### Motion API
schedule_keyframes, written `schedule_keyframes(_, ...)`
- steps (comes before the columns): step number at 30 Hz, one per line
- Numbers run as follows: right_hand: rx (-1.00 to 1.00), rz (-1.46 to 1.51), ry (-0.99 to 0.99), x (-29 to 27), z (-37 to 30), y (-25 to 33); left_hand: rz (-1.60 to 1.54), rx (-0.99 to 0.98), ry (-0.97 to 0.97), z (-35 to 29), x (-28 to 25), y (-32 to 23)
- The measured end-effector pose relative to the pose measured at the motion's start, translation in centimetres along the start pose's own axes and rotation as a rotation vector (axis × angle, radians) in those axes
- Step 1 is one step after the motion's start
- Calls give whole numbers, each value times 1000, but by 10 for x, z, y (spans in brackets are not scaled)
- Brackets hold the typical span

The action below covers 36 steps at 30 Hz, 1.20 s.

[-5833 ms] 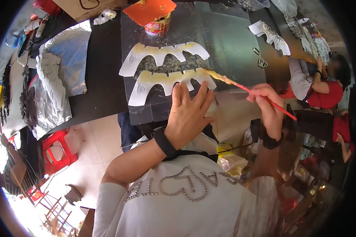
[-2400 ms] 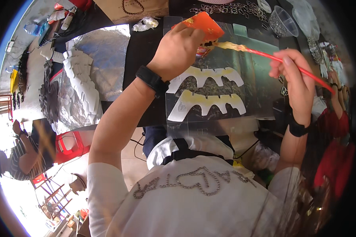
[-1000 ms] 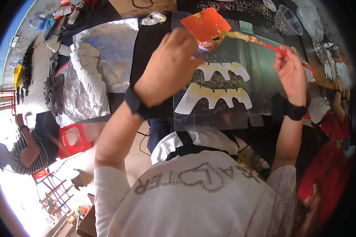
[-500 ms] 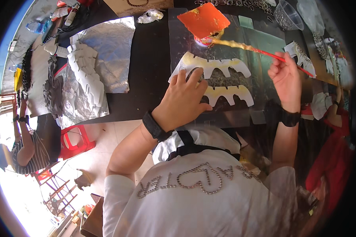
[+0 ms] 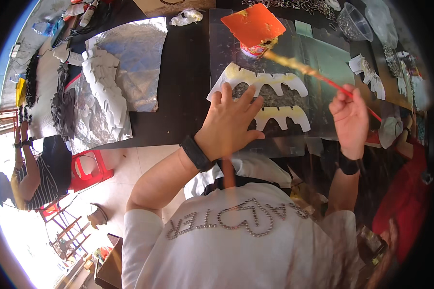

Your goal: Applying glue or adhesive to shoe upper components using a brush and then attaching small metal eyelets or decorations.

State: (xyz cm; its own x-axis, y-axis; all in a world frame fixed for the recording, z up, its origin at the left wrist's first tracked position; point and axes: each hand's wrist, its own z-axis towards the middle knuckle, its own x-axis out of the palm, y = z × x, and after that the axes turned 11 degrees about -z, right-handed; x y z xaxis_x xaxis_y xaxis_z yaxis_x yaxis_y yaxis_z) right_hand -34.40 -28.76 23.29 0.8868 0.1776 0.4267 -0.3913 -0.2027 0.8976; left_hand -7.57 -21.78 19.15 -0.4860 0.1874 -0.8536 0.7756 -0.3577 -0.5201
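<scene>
Left hand (image 5: 231, 126) spread flat, fingers apart, palm down on the near cut-out (image 5: 279, 115), a pale jagged card shape with yellowish paint along its edge; pressing rather than gripping, fingertips reaching toward the gap between the two shapes; black wristband (image 5: 196, 153) just behind the hand. Far cut-out (image 5: 258, 79), same jagged outline, lying just beyond the fingers, touching or nearly touching the near one on a clear plastic sheet (image 5: 323, 53) spread over the dark table (image 5: 183, 82).

Right hand (image 5: 349, 119) raised to the right of both cut-outs, fingers closed round the red handle of a paintbrush (image 5: 318, 74); brush slanting up and left, its yellow-loaded tip hanging above the far cut-out, close to the small paint pot (image 5: 252, 49); whether tip touches card cannot be told. Orange square card (image 5: 253, 24) resting on top of the pot, at the far edge of the sheet.

Further left on the table, silver foil sheets (image 5: 130, 58) with a stack of white jagged shapes (image 5: 101, 91) on them, well apart from the hands; red plastic stool (image 5: 89, 166) on the floor below; another person in a striped top (image 5: 38, 176) at the far left; clear cup (image 5: 354, 21) at the far right.
</scene>
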Motion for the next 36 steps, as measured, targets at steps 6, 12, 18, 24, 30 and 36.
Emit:
schedule_keyframes(6, -9, -440, 24, 21, 1, -35, 3, -7, -3, 0, 1, -1)
schedule_keyframes(12, -17, -618, 87, 39, 7, -40, 3, -11, 9, 0, 1, -2)
schedule_keyframes(18, -87, -709, -14, 36, 5, -33, 5, -7, 3, 1, 0, -2)
schedule_keyframes(24, -134, -737, 32, 35, 5, -33, 15, -2, 3, 1, -1, -2)
schedule_keyframes(30, -107, -767, 34, 35, 5, -25, 19, -13, 29, 2, -1, -2)
schedule_keyframes(36, -128, -828, -16, 33, 3, -20, 20, 4, 19, 1, -1, -2)
